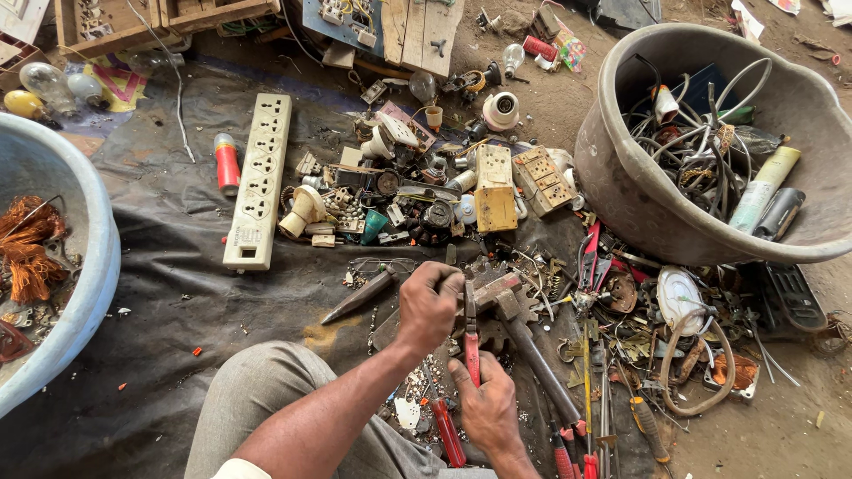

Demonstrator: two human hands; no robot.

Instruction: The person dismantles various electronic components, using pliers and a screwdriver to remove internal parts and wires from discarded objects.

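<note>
Closed tight, both grips: right hand (485, 410) wrapped round the handles of the slim red-handled steel pliers (470, 344), left hand (429, 307) fisted over the pliers' nose and, by the look of it, over a small piece pinched there. Cannot tell what that piece is, hidden inside the fist. Pliers standing almost upright between the two hands, low in the middle of the view, over the dark plastic sheet (177, 266) spread on the floor.

Probably best done so: keep the left fist braced and low, squeeze the handles steadily rather than jerking, keep the fingertips clear of the nose, and let loose bits fall onto the sheet, not into the lap.

Touching or just right of the pliers, a grey steel hammer with a dark handle (513, 306), head up by the left hand. Left of the pliers, a pointed dark metal punch (359, 298). Just below them, by the right hand, a red-handled screwdriver (448, 435). Above the pliers, a heap of old switches and sockets, with a yellowed rectangular switch box (494, 191) among them. Further up and left of the pliers, a long white plastic power strip (257, 182) and a red-and-white cylindrical torch (227, 165). Well to the upper right of the pliers, a big grey plastic tub (621, 177) full of tangled wires. Far left of the pliers, a pale blue basin (89, 257) holding bundled copper wire (27, 253).
</note>
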